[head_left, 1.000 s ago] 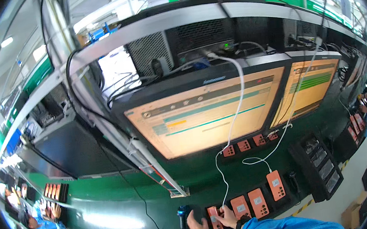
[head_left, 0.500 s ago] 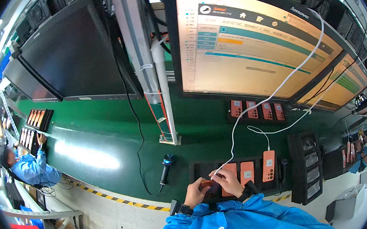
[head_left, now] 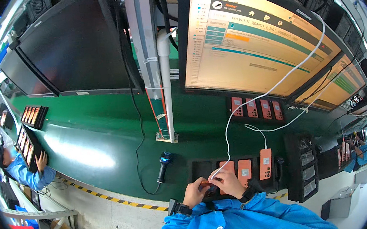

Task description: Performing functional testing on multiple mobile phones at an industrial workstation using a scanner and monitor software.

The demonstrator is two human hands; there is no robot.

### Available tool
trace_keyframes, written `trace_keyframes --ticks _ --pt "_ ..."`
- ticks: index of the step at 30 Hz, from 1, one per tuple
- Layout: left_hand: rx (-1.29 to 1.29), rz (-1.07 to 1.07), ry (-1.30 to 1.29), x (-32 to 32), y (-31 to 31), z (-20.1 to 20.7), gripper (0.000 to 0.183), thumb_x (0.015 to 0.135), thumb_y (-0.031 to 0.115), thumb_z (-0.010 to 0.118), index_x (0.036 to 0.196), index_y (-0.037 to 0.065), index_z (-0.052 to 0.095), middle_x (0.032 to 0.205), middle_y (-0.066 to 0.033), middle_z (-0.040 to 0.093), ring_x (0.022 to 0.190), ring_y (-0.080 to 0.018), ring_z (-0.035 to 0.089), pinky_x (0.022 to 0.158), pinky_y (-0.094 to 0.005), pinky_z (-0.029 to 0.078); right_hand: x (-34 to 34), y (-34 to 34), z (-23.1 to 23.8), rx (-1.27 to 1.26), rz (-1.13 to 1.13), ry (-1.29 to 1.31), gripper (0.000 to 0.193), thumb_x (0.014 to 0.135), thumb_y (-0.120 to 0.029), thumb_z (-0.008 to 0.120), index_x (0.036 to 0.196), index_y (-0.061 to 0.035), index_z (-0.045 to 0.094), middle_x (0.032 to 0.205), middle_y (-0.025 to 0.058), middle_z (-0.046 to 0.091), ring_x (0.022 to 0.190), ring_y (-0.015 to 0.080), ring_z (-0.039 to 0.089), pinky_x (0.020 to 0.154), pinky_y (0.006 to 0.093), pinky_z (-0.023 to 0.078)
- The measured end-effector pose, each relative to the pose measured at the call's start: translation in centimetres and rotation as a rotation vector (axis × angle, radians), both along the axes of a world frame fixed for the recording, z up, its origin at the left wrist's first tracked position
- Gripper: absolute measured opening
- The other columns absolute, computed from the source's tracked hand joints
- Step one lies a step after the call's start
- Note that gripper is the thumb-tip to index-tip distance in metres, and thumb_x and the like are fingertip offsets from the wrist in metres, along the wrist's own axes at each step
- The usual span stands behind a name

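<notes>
From where I stand, the person's left hand [head_left: 194, 194] has its fingers closed around an orange phone [head_left: 204, 184], mostly hidden between both hands, while the right hand [head_left: 230, 184] pinches the end of a white cable [head_left: 227, 139] at its edge; I can't tell whether the plug is seated. Just right of those fingers, more orange phones [head_left: 244, 172] lie in a black tray [head_left: 197, 169]. Beyond the fingers, to their left, a handheld scanner [head_left: 163, 166] rests on the green table [head_left: 104, 123]. Farther off, ahead and right, four phones sit below a lit monitor [head_left: 256, 39].
</notes>
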State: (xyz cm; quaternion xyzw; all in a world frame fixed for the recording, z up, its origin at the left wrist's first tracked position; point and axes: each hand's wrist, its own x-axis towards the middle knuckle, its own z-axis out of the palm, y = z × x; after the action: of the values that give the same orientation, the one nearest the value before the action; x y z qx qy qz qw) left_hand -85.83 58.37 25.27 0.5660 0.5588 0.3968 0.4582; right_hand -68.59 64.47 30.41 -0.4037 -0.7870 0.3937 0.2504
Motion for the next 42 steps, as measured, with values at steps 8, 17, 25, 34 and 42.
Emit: trace_keyframes --ticks 8,17,25,34,42 --pt "-0.013 -0.070 0.003 -0.5 0.4 -0.4 0.023 0.079 0.008 0.075 0.097 0.002 0.062 0.079 -0.0140 0.068 0.072 -0.0213 0.068 0.067 -0.0329 0.052 -0.3 -1.5 0.4 0.008 -0.207 0.018 0.013 0.082 -0.017 0.072 0.088 -0.0050 0.073 0.092 0.0064 0.068 0.075 0.0200 0.064 0.065 0.0299 0.049" --pt "0.015 -0.172 -0.031 -1.2 1.3 -0.5 0.023 0.079 0.008 0.076 0.097 0.001 0.062 0.081 -0.0121 0.068 0.075 -0.0183 0.067 0.071 -0.0301 0.053 0.1 -2.0 -1.1 0.024 -0.240 -0.025 0.016 0.084 -0.019 0.071 0.090 -0.0049 0.074 0.089 0.0072 0.069 0.075 0.0207 0.064 0.065 0.0305 0.049" --pt "-0.130 0.128 0.107 0.3 4.1 -4.0 0.029 0.080 0.011 0.068 0.107 0.001 0.064 0.091 -0.0172 0.070 0.085 -0.0279 0.070 0.075 -0.0354 0.053 2.2 -5.7 -5.3 0.006 -0.612 0.004 0.046 0.090 -0.021 0.067 0.132 -0.0069 0.052 0.118 0.0129 0.058 0.088 0.0195 0.064 0.075 0.0293 0.052" --pt "0.250 0.263 0.365 1.8 2.4 -3.8 0.051 0.072 0.008 0.068 0.122 0.001 0.055 0.121 -0.0208 0.058 0.113 -0.0396 0.055 0.097 -0.0448 0.043 17.0 -7.4 -9.6 -0.197 -1.322 0.159 0.034 0.097 -0.026 0.056 0.125 -0.0078 0.050 0.097 0.0058 0.061 0.082 0.0127 0.060 0.065 0.0251 0.049" --pt "0.262 0.250 0.855 5.8 -1.8 -8.2 0.071 0.074 0.010 0.064 0.141 0.005 0.040 0.107 -0.0156 0.067 0.097 -0.0339 0.061 0.098 -0.0439 0.039 24.6 9.2 -8.9 0.194 -1.060 -0.507 0.036 0.087 -0.034 0.059 0.107 -0.0040 0.065 0.110 0.0186 0.063 0.109 0.0415 0.054 0.093 0.0514 0.040"
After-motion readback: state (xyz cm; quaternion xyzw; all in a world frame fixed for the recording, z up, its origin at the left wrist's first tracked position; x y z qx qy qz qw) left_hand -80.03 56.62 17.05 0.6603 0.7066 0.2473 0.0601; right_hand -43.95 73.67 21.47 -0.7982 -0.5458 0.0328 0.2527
